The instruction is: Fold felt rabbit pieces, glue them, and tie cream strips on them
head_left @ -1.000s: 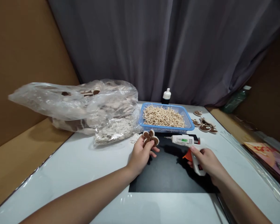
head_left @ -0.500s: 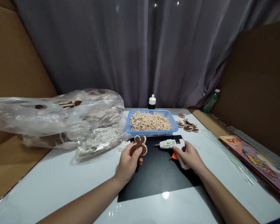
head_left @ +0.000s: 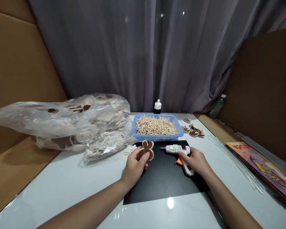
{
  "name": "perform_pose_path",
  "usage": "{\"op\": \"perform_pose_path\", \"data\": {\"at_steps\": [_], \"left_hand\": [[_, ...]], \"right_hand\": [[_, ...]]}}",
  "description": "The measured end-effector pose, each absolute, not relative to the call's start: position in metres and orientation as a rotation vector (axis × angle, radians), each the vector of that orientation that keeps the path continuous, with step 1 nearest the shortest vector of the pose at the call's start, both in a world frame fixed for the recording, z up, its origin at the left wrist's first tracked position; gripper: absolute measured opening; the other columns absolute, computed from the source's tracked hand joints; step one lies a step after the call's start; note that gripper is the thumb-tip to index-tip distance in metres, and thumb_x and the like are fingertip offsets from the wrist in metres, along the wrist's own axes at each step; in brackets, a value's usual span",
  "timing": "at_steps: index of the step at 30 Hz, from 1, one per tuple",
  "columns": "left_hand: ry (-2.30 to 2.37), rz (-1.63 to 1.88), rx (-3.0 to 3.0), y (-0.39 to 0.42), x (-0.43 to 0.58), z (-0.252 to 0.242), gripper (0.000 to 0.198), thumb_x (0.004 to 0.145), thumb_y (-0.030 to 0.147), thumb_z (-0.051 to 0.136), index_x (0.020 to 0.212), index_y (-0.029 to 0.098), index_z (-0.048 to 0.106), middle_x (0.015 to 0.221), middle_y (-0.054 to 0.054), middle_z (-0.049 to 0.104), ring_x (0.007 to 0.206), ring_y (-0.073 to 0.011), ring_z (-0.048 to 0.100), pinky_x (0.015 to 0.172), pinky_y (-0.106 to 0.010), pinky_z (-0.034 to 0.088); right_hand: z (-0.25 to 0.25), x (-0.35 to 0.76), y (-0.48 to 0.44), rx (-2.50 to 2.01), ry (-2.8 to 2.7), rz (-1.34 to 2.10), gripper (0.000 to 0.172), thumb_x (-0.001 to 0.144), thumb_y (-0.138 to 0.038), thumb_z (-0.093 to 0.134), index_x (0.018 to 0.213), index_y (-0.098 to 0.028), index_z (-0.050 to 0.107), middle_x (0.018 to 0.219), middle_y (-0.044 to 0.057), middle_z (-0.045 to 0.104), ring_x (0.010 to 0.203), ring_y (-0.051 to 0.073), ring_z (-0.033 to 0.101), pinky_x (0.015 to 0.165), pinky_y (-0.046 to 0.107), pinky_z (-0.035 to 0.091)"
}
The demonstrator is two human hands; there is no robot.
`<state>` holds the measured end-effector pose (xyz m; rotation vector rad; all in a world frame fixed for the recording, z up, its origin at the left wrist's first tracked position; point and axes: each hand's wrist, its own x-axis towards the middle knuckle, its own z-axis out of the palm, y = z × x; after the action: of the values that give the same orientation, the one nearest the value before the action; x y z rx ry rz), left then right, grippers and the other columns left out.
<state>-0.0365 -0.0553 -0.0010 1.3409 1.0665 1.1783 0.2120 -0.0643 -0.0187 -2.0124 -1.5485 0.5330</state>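
Note:
Pinched between the thumb and fingers of my left hand [head_left: 136,165] is a brown felt flower [head_left: 147,148] with pale edges, held upright above a black mat [head_left: 157,184]. My right hand [head_left: 197,162] wraps round the handle of a white hot glue gun [head_left: 177,149] with an orange trigger and a lit green patch on its side. The gun's dark nozzle points left toward the flower, with a gap between them. My left fingers hide the flower's lower left part.
Behind the mat, a blue basket [head_left: 158,137] holds many short pale sticks. More brown pieces [head_left: 194,133] lie to its right. Large plastic bags [head_left: 97,117] fill the left side. Clear glue sticks [head_left: 238,165] and a colourful book [head_left: 264,168] lie at right; a white-capped bottle [head_left: 157,105] stands behind.
The whole view has shifted slightly, so everything sits a little farther right. Both hands keep their holds on the felt flower and the glue gun.

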Motion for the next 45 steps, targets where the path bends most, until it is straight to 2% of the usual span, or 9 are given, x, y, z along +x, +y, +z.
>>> {"op": "perform_pose_path", "data": {"at_steps": [8,19,22,26,30,32,36,40,45], "left_hand": [[1.049,1.179,1.328,-0.055,-0.037,-0.002,0.02,0.078,0.035,0.055,0.084,0.016,0.055,0.064,0.004,0.051,0.047,-0.0072,0.046,0.044,-0.019,0.038],[1.071,1.157,1.322,-0.051,-0.037,-0.006,0.023,0.077,0.038,0.057,0.084,0.016,0.055,0.066,0.004,0.053,0.047,-0.0066,0.045,0.044,-0.018,0.037],[1.045,1.108,1.372,-0.053,-0.038,-0.007,0.022,0.077,0.038,0.058,0.082,0.016,0.055,0.064,0.004,0.052,0.049,-0.0066,0.045,0.046,-0.018,0.037],[1.043,1.056,1.408,-0.057,-0.038,-0.008,0.024,0.077,0.039,0.059,0.079,0.015,0.055,0.059,0.005,0.049,0.048,-0.0066,0.044,0.047,-0.018,0.035],[1.029,1.065,1.416,-0.057,-0.039,-0.008,0.024,0.077,0.039,0.059,0.077,0.015,0.055,0.059,0.004,0.05,0.049,-0.0066,0.043,0.047,-0.018,0.035],[1.053,1.069,1.401,-0.055,-0.039,-0.009,0.024,0.077,0.038,0.058,0.077,0.015,0.055,0.06,0.004,0.051,0.049,-0.0066,0.043,0.047,-0.018,0.035],[1.109,1.075,1.341,-0.051,-0.038,-0.008,0.022,0.077,0.037,0.058,0.08,0.015,0.057,0.063,0.003,0.053,0.048,-0.0065,0.043,0.046,-0.018,0.034],[1.104,1.077,1.311,-0.05,-0.037,-0.007,0.022,0.077,0.037,0.059,0.079,0.015,0.056,0.066,0.003,0.054,0.048,-0.0058,0.043,0.046,-0.017,0.035],[1.106,1.088,1.283,-0.052,-0.037,-0.007,0.023,0.077,0.037,0.06,0.085,0.016,0.057,0.067,0.003,0.054,0.049,-0.0053,0.042,0.046,-0.017,0.035]], "right_hand": [[-0.014,0.205,-0.07,-1.929,-1.539,0.526,0.039,0.074,-0.054,0.053,0.09,-0.019,0.054,0.064,0.001,0.063,0.063,0.021,0.061,0.056,0.026,0.039],[-0.021,0.211,-0.065,-2.111,-1.691,0.484,0.048,0.078,-0.062,0.043,0.077,-0.017,0.06,0.065,0.007,0.063,0.065,0.022,0.06,0.052,0.025,0.034],[-0.008,0.205,-0.072,-2.11,-1.675,0.417,0.052,0.079,-0.061,0.044,0.095,-0.015,0.061,0.063,0.006,0.062,0.063,0.023,0.059,0.053,0.027,0.034],[0.013,0.171,-0.082,-1.625,-1.774,0.76,0.049,0.079,-0.051,0.052,0.115,-0.017,0.054,0.074,0.003,0.064,0.065,0.017,0.059,0.058,0.025,0.041],[0.021,0.137,-0.088,-1.302,-1.901,1.083,0.024,0.083,-0.038,0.054,0.087,-0.017,0.065,0.072,0.002,0.066,0.058,0.012,0.056,0.056,0.023,0.041],[0.026,0.14,-0.091,-1.145,-1.986,1.009,0.027,0.088,-0.029,0.047,0.072,-0.017,0.065,0.062,0.001,0.063,0.057,0.011,0.055,0.057,0.023,0.041],[0.044,0.18,-0.093,-0.641,-1.852,0.89,0.014,0.084,-0.02,0.057,0.092,-0.024,0.069,0.062,0.0,0.064,0.056,0.011,0.054,0.056,0.022,0.041],[0.051,0.206,-0.087,-0.582,-1.99,1.16,0.011,0.076,-0.03,0.068,0.084,-0.025,0.073,0.057,0.0,0.062,0.054,0.011,0.053,0.055,0.024,0.041],[0.048,0.203,-0.087,-0.45,-2.346,1.623,0.049,0.081,-0.056,0.05,0.079,-0.014,0.074,0.081,0.01,0.069,0.071,0.015,0.063,0.061,0.022,0.047]]}}
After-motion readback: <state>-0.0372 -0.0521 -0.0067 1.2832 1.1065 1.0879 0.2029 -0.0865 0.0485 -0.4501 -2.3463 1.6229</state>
